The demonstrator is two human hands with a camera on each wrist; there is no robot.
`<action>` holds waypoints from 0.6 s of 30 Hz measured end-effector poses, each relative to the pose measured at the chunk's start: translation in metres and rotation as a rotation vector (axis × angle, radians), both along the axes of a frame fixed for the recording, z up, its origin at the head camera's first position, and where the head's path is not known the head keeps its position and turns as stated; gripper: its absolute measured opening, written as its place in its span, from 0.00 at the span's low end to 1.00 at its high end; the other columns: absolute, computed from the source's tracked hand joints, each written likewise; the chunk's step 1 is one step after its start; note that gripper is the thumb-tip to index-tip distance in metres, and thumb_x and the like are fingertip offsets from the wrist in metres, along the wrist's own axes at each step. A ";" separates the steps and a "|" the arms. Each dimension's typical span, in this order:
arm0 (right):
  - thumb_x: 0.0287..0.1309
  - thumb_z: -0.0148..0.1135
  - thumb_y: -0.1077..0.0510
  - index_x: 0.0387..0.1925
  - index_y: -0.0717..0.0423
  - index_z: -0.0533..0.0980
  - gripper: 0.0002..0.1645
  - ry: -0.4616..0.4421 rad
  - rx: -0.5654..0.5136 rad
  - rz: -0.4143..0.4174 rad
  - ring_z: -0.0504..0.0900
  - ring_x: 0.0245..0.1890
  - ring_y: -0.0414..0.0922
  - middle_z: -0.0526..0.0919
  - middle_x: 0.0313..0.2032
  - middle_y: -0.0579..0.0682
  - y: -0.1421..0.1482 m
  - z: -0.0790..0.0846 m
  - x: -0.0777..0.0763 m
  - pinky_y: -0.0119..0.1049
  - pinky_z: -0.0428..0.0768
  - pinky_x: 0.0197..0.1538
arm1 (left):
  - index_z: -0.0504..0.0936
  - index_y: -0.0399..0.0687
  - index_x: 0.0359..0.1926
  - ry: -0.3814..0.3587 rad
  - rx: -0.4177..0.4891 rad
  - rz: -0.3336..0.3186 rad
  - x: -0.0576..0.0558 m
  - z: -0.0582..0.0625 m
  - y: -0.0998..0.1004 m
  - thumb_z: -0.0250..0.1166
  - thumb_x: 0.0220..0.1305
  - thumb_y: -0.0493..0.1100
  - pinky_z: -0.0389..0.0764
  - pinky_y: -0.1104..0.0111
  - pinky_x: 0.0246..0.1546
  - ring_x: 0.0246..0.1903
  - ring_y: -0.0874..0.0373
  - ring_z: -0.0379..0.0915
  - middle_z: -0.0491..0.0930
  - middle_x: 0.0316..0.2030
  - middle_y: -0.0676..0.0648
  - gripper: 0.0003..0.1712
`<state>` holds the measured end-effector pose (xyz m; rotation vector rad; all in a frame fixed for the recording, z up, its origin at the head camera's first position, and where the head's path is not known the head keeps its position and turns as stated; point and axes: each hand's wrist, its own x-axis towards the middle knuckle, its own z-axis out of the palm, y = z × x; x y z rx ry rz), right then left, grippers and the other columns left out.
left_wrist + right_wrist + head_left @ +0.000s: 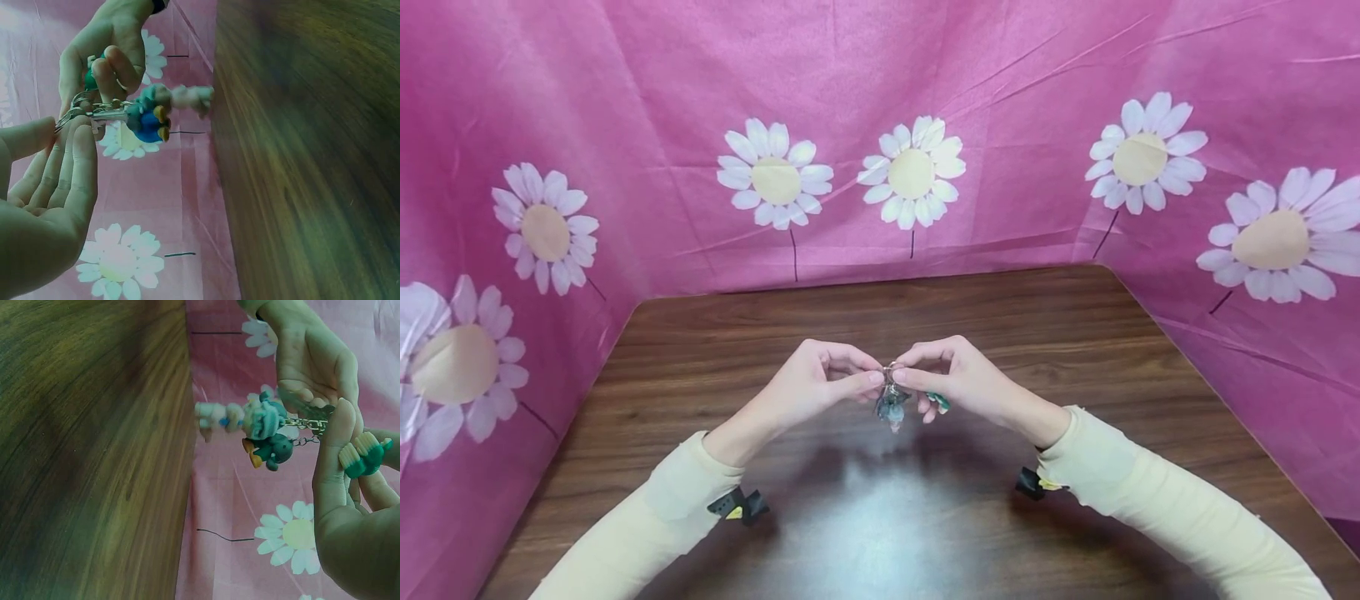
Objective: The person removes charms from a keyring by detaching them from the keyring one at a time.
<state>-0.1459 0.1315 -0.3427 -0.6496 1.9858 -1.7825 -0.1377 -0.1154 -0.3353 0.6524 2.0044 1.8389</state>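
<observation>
Over the middle of the table, both hands meet at a small metal ring [890, 367] with figurine keychains hanging from it. My left hand [812, 379] pinches one side of the ring between thumb and index finger. Opposite it, my right hand [958, 375] pinches the other side the same way. A pale figurine [262, 419] and a dark figurine with orange feet [275, 450] dangle on short chains [305, 425]. What looks like a key blade [109, 115] lies beside the rings in the left wrist view. A green-and-cream charm [364, 455] sits against my right hand's fingers.
The brown wood-grain table [880, 317] spreads under both forearms. A pink cloth [1000, 67] printed with white daisies stands around its back and sides. Dark wrist straps [741, 505] show below the cream sleeves [677, 500].
</observation>
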 end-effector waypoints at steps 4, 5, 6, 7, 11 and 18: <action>0.66 0.67 0.59 0.48 0.61 0.84 0.12 0.014 0.006 0.021 0.80 0.19 0.44 0.84 0.36 0.64 0.000 -0.003 0.000 0.46 0.86 0.23 | 0.88 0.37 0.44 0.047 -0.076 -0.008 0.000 0.001 0.000 0.71 0.65 0.39 0.87 0.50 0.43 0.35 0.39 0.86 0.88 0.33 0.39 0.10; 0.66 0.67 0.59 0.48 0.61 0.84 0.12 0.015 0.003 0.023 0.80 0.19 0.44 0.84 0.36 0.64 0.000 -0.003 0.001 0.46 0.86 0.23 | 0.88 0.38 0.43 0.053 -0.088 -0.009 0.000 0.001 0.000 0.71 0.65 0.39 0.87 0.49 0.43 0.35 0.38 0.85 0.88 0.33 0.39 0.09; 0.66 0.67 0.60 0.48 0.61 0.84 0.12 0.017 -0.001 0.023 0.81 0.19 0.44 0.84 0.36 0.62 0.000 -0.004 0.001 0.46 0.86 0.23 | 0.88 0.38 0.43 0.058 -0.102 -0.008 0.000 0.001 0.000 0.71 0.65 0.40 0.87 0.49 0.42 0.34 0.38 0.85 0.88 0.33 0.39 0.09; 0.66 0.68 0.60 0.48 0.62 0.85 0.12 0.023 -0.005 0.023 0.81 0.19 0.44 0.84 0.36 0.61 0.000 -0.004 0.001 0.47 0.86 0.23 | 0.88 0.39 0.42 0.054 -0.105 -0.007 0.000 0.002 0.000 0.71 0.65 0.40 0.87 0.48 0.42 0.35 0.37 0.85 0.88 0.33 0.40 0.09; 0.66 0.68 0.61 0.49 0.61 0.85 0.13 0.057 -0.030 0.019 0.81 0.21 0.45 0.82 0.36 0.60 -0.001 -0.005 0.000 0.50 0.86 0.23 | 0.86 0.34 0.42 0.023 -0.063 -0.003 0.001 0.002 0.001 0.69 0.66 0.36 0.87 0.48 0.43 0.37 0.36 0.85 0.88 0.33 0.40 0.09; 0.65 0.69 0.61 0.52 0.61 0.84 0.15 0.081 -0.078 -0.018 0.82 0.22 0.46 0.82 0.36 0.61 -0.003 -0.005 0.000 0.55 0.86 0.24 | 0.83 0.28 0.45 -0.033 0.033 0.038 0.003 0.001 0.003 0.67 0.67 0.33 0.86 0.48 0.44 0.37 0.44 0.86 0.87 0.35 0.35 0.10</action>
